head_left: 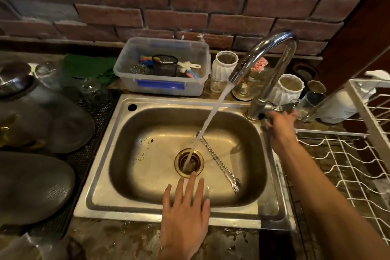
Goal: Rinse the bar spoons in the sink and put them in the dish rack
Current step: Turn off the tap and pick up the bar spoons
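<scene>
Twisted metal bar spoons (219, 161) lie slanted on the floor of the steel sink (101, 186), right of the brass drain (189, 162). Water streams from the chrome faucet (263, 48) into the drain. My left hand (185, 209) reaches over the sink's front rim with straight, spread fingers and holds nothing. My right hand (280, 121) grips the faucet's lever at the sink's back right corner. The white wire dish rack (346, 154) stands to the right of the sink.
A clear plastic tub (162, 85) with brushes sits behind the sink. White jars (223, 65) and glasses stand along the brick wall. Dark plates (31, 186) and upturned glassware rest on a mat at the left. The stone counter in front is wet.
</scene>
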